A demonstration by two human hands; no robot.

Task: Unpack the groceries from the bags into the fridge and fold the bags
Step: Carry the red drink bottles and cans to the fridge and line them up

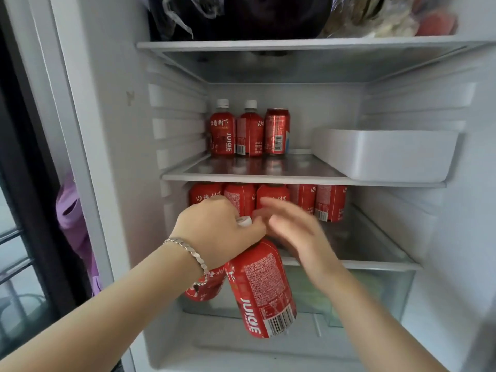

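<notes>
Left hand (220,229): curled round the white-capped necks of two red-labelled plastic juice bottles (265,294), which hang at its 6 o'clock, in front of the white fridge's lower glass shelf (375,253).
Right hand (298,237): fingers straight, holding nothing, blurred, at 3 o'clock of the caps.
Shelf: row of matching bottles (330,202) at 12 o'clock.
Advice: pass one bottle over by its body (necks let them swing), then stand it upright on bare glass.

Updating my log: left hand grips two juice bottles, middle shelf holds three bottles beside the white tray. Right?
Not quite: the head view shows two bottles and one can on the middle shelf beside the white tray. The left hand does grip two juice bottles.
</notes>
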